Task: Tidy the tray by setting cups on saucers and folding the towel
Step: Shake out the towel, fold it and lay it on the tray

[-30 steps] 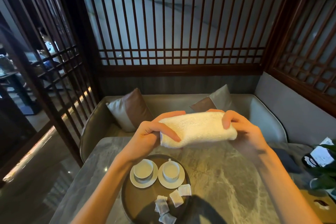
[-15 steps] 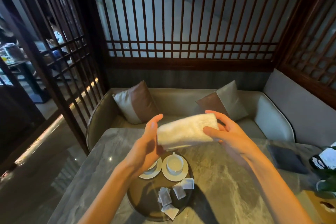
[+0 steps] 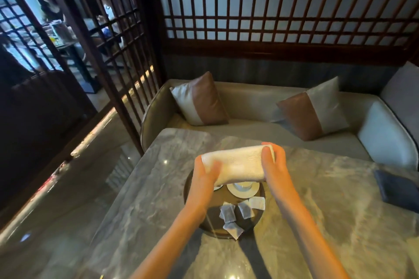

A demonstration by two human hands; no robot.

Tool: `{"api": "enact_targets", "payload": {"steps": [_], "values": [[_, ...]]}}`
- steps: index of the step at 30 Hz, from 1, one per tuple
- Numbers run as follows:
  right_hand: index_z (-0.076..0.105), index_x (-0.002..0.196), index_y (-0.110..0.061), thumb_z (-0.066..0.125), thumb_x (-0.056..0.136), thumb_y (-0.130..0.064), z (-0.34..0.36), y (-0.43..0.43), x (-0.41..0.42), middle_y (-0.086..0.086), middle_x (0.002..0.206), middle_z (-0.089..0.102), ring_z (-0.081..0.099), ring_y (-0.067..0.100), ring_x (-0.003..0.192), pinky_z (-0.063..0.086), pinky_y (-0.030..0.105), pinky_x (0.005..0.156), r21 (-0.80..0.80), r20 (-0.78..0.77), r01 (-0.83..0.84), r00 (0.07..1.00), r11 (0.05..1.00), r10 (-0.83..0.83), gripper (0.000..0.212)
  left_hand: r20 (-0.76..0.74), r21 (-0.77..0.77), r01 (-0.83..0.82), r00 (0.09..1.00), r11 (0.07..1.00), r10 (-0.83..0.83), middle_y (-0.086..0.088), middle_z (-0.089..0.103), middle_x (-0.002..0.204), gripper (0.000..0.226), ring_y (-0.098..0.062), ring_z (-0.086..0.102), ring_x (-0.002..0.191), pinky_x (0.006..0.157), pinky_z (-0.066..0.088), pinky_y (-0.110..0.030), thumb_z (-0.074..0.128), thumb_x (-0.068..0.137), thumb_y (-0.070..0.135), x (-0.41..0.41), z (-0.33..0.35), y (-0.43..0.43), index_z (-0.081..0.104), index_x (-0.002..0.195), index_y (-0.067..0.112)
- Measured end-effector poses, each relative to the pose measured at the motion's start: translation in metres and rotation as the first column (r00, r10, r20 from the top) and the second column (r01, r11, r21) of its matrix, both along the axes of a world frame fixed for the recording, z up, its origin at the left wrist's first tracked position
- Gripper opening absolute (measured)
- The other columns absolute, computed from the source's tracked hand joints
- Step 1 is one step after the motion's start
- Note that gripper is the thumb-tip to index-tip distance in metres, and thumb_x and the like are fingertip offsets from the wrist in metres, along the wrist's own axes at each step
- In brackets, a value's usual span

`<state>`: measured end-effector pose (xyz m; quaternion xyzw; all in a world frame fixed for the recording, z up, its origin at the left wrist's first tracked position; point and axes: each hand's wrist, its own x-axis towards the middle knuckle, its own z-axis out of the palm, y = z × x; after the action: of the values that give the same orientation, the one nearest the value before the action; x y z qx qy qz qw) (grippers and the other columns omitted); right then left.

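Note:
A folded white towel (image 3: 238, 165) hangs low over the far part of the round dark tray (image 3: 258, 217). My left hand (image 3: 205, 176) grips its left end and my right hand (image 3: 272, 165) grips its right end. Under the towel, a white cup on a saucer (image 3: 243, 188) stands on the tray, partly hidden. A second saucer (image 3: 218, 187) shows only as a sliver beside my left hand; its cup is hidden. Several tea bags (image 3: 242, 210) lie on the tray's near half.
The tray sits on a grey marble table (image 3: 328, 210). A dark blue folder (image 3: 396, 190) lies at the table's right edge. A curved sofa with two cushions (image 3: 199, 99) wraps the far side. Wooden lattice screens stand behind and to the left.
Both hands have lowered the folded towel from chest height down over the cups on the tray, and the view has tilted downward.

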<state>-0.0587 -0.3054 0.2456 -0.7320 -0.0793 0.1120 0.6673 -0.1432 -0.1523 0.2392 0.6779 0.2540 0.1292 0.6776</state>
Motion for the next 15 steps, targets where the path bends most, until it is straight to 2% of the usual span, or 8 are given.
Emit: {"api": "enact_targets", "payload": {"steps": [1,3,4,6,8,10,12,15], "values": [[0.044,0.121,-0.034,0.035,0.102,-0.046,-0.004,0.006,-0.003,-0.015,0.109,0.053,0.053,-0.013,0.085,0.045,0.009,0.062,-0.003,0.007,0.019,1.0,1.0,-0.019,0.024,-0.04,0.017,-0.026,0.999,1.0,0.027,0.019,0.05,0.109,0.03,-0.003,0.056,0.101,0.076,0.049,-0.017,0.041,0.096,0.055,0.0,-0.002,0.001,0.036,0.12,0.037],[0.044,0.117,-0.031,0.034,0.103,-0.045,-0.014,0.016,-0.009,-0.014,0.101,0.054,0.054,-0.014,0.079,0.043,0.004,0.056,-0.037,0.046,0.071,0.997,0.997,-0.069,0.022,-0.117,0.151,-0.081,0.988,0.985,0.099,0.01,0.049,0.113,0.034,-0.008,0.054,0.101,0.083,0.048,-0.027,0.029,0.098,0.059,0.001,-0.009,0.003,0.031,0.122,0.035],[0.044,0.115,-0.031,0.034,0.103,-0.044,-0.02,0.02,-0.012,-0.014,0.099,0.054,0.054,-0.014,0.08,0.043,0.006,0.057,-0.061,0.076,0.101,0.993,0.993,-0.096,0.02,-0.118,0.227,-0.102,0.984,0.969,0.131,0.007,0.05,0.113,0.031,-0.006,0.054,0.097,0.079,0.045,-0.025,0.026,0.099,0.057,-0.001,-0.013,0.003,0.032,0.119,0.034],[0.042,0.112,-0.034,0.032,0.103,-0.045,-0.032,0.025,-0.016,-0.011,0.097,0.056,0.056,-0.004,0.086,0.045,0.016,0.062,-0.141,0.122,0.138,0.985,0.98,-0.121,0.017,-0.091,0.319,-0.128,0.982,0.939,0.165,0.005,0.054,0.105,0.024,-0.004,0.053,0.091,0.068,0.04,-0.019,0.024,0.101,0.05,-0.005,-0.023,0.005,0.034,0.11,0.031],[0.043,0.113,-0.032,0.031,0.103,-0.043,-0.045,0.028,-0.018,-0.004,0.101,0.057,0.056,0.009,0.09,0.044,0.024,0.064,-0.178,0.112,0.127,0.988,0.976,-0.108,0.019,-0.095,0.323,-0.147,0.978,0.935,0.187,0.01,0.054,0.099,0.02,-0.002,0.053,0.089,0.066,0.037,-0.016,0.025,0.103,0.046,-0.009,-0.035,0.008,0.036,0.106,0.03],[0.046,0.118,-0.024,0.033,0.104,-0.037,-0.058,0.033,-0.02,0.001,0.106,0.058,0.055,0.015,0.093,0.042,0.021,0.064,-0.153,0.058,0.114,0.993,0.982,-0.107,0.023,-0.095,0.297,-0.16,0.976,0.941,0.196,0.014,0.052,0.097,0.017,0.003,0.053,0.088,0.066,0.036,-0.014,0.027,0.104,0.042,-0.011,-0.046,0.014,0.038,0.105,0.03],[0.047,0.122,-0.021,0.034,0.105,-0.033,-0.072,0.037,-0.025,0.002,0.109,0.057,0.054,0.011,0.093,0.042,0.016,0.064,-0.13,-0.002,0.144,0.989,0.981,-0.145,0.025,-0.069,0.297,-0.139,0.984,0.945,0.166,0.015,0.052,0.096,0.017,0.011,0.052,0.084,0.065,0.039,-0.013,0.029,0.104,0.039,-0.015,-0.058,0.021,0.042,0.105,0.028],[0.048,0.117,-0.026,0.036,0.105,-0.031,-0.095,0.049,-0.036,-0.009,0.106,0.055,0.054,0.004,0.094,0.047,0.009,0.061,-0.093,-0.058,0.21,0.975,0.973,-0.216,0.018,-0.068,0.266,-0.11,0.989,0.958,0.132,0.012,0.054,0.097,0.017,0.017,0.05,0.082,0.065,0.046,-0.007,0.032,0.105,0.037,-0.018,-0.082,0.035,0.046,0.106,0.027]]}}
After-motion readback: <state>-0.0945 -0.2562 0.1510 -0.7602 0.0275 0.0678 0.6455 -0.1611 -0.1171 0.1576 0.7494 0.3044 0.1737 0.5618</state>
